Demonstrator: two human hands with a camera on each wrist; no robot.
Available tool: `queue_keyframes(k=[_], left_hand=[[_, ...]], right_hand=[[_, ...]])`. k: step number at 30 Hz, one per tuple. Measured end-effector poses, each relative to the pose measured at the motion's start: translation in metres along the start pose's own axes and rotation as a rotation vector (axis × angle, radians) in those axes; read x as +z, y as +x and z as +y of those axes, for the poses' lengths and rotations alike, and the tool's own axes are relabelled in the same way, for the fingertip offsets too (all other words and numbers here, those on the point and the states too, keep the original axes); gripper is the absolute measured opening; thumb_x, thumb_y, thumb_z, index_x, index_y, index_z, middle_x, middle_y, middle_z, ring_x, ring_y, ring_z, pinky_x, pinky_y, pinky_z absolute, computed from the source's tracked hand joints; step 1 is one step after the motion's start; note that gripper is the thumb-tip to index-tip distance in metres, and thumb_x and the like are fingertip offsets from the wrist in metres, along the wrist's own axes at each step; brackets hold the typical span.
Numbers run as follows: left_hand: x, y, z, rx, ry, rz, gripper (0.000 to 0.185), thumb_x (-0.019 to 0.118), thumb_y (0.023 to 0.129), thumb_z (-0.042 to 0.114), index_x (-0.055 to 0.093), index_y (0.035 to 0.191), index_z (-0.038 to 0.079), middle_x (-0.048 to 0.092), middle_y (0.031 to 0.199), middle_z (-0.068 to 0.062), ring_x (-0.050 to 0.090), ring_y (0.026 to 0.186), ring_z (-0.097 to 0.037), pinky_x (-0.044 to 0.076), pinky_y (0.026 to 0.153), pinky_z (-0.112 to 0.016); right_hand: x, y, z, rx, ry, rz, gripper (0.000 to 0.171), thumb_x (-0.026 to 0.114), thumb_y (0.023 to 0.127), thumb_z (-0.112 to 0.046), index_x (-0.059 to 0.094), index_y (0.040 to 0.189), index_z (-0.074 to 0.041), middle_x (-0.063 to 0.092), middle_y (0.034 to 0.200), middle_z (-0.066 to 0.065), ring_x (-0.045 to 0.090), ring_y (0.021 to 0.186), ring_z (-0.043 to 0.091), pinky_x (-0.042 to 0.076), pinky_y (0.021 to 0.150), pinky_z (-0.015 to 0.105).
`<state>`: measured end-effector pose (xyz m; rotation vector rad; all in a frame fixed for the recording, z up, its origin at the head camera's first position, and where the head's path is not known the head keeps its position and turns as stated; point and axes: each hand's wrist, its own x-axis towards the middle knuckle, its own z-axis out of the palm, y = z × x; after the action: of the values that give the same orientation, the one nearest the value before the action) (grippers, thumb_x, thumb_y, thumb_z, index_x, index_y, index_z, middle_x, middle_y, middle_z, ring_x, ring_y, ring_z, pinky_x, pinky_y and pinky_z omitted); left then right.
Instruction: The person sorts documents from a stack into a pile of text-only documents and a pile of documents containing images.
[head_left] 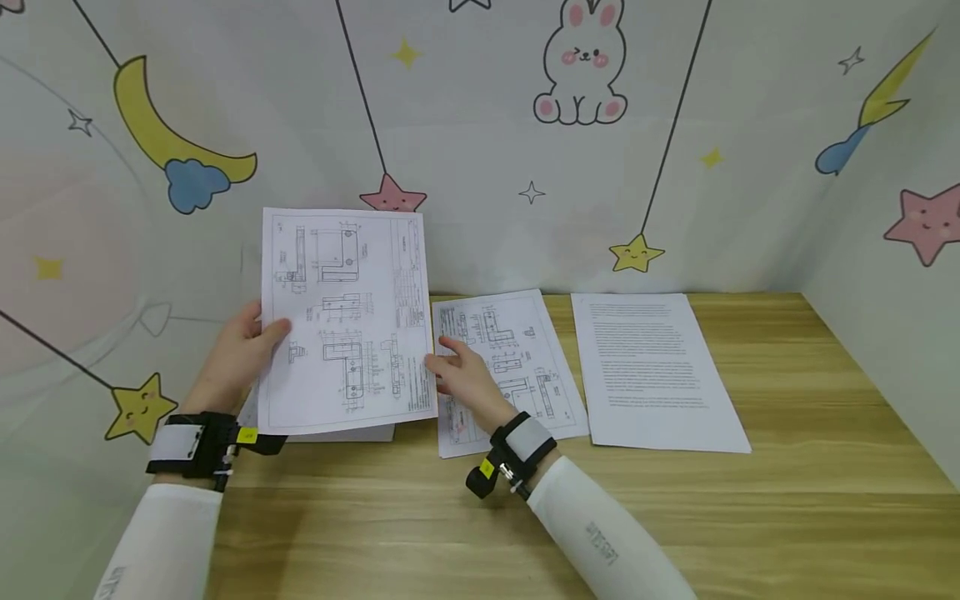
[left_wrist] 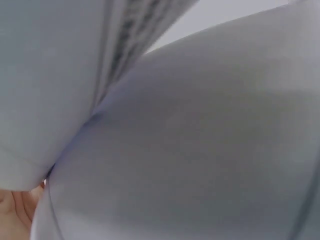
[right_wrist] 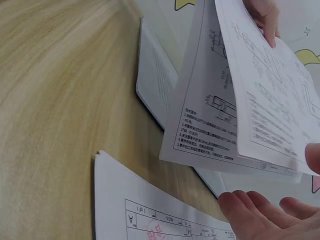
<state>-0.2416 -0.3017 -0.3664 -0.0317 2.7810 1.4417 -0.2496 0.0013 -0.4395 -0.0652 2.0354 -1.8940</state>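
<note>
My left hand (head_left: 240, 346) grips the left edge of raised sheets of technical drawings (head_left: 307, 396), thumb on the front and fingers behind. At least two sheets show in the right wrist view, a front one (right_wrist: 270, 95) fanned apart from one behind it (right_wrist: 200, 135). My right hand (head_left: 471, 379) is at their lower right edge. Its thumb (right_wrist: 313, 157) overlaps the front sheet there, while the fingers (right_wrist: 260, 212) are spread below, apart from the thumb. In the left wrist view, blurred paper (left_wrist: 190, 140) fills most of the picture, with a bit of hand (left_wrist: 15, 212) at lower left.
Another stack of drawings (head_left: 551, 367) lies on the wooden table (head_left: 375, 517), partly behind my right hand. Right of it is a stack of text pages (head_left: 645, 367). More white paper (head_left: 352, 435) lies beneath the raised sheets. A patterned cloth wall (head_left: 480, 242) borders the table's back.
</note>
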Motion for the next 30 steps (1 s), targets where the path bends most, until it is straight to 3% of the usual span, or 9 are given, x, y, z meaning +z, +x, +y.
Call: queue_keyframes(k=[7,13,16,19,23,27,30], left_hand=[[0.013,0.000,0.019,0.053,-0.087,-0.021,0.055,0.038,0.106,0.038,0.026,0.155,0.015,0.057,0.134,-0.020,0.069,0.088,-0.002,0.059,0.073,-0.026],[0.018,-0.003,0.032,0.102,-0.140,-0.022,0.053,0.039,0.105,0.041,0.027,0.154,0.025,0.060,0.131,-0.007,0.069,0.092,-0.003,0.058,0.076,-0.025],[0.020,-0.003,0.038,0.151,-0.228,-0.044,0.052,0.042,0.105,0.038,0.029,0.154,0.026,0.063,0.125,0.005,0.071,0.094,-0.004,0.059,0.076,-0.026],[0.026,-0.002,0.041,0.189,-0.365,-0.111,0.051,0.044,0.105,0.034,0.029,0.153,0.024,0.066,0.121,0.011,0.072,0.096,-0.007,0.060,0.075,-0.027],[0.040,0.000,0.041,0.190,-0.446,-0.170,0.049,0.041,0.106,0.030,0.028,0.152,0.020,0.069,0.115,0.012,0.073,0.095,-0.007,0.060,0.073,-0.027],[0.059,0.003,0.037,0.147,-0.417,-0.186,0.045,0.038,0.107,0.030,0.028,0.149,0.017,0.070,0.108,0.016,0.073,0.092,-0.006,0.059,0.071,-0.027],[0.073,0.007,0.034,0.112,-0.385,-0.194,0.046,0.039,0.107,0.030,0.027,0.150,0.018,0.071,0.110,0.010,0.074,0.092,-0.008,0.060,0.071,-0.030]], right_hand=[[-0.014,-0.001,-0.007,-0.035,0.034,-0.028,0.079,0.062,0.094,-0.051,0.025,0.158,-0.022,0.058,0.135,0.009,0.063,0.113,0.021,0.048,0.099,0.038],[-0.025,0.000,-0.015,-0.046,0.080,-0.051,0.083,0.063,0.093,-0.050,0.020,0.159,-0.023,0.059,0.131,0.008,0.063,0.111,0.020,0.048,0.096,0.033],[-0.029,0.000,-0.019,-0.073,0.167,-0.088,0.074,0.062,0.095,-0.046,0.026,0.155,-0.023,0.062,0.126,0.006,0.065,0.107,0.016,0.052,0.092,0.030],[-0.035,0.001,-0.019,-0.078,0.275,-0.119,0.056,0.062,0.097,-0.041,0.040,0.146,-0.024,0.066,0.119,0.004,0.069,0.099,0.014,0.056,0.081,0.026],[-0.044,-0.001,-0.018,-0.065,0.350,-0.078,0.045,0.066,0.095,-0.034,0.050,0.136,-0.024,0.069,0.113,0.002,0.071,0.095,0.014,0.058,0.077,0.026],[-0.052,-0.007,-0.017,-0.107,0.266,0.010,0.045,0.064,0.097,-0.028,0.048,0.140,-0.023,0.070,0.116,0.007,0.072,0.094,0.016,0.058,0.077,0.028],[-0.060,-0.012,-0.016,-0.136,0.152,0.062,0.039,0.056,0.102,-0.027,0.047,0.139,-0.021,0.070,0.115,0.011,0.072,0.091,0.017,0.058,0.074,0.029]])
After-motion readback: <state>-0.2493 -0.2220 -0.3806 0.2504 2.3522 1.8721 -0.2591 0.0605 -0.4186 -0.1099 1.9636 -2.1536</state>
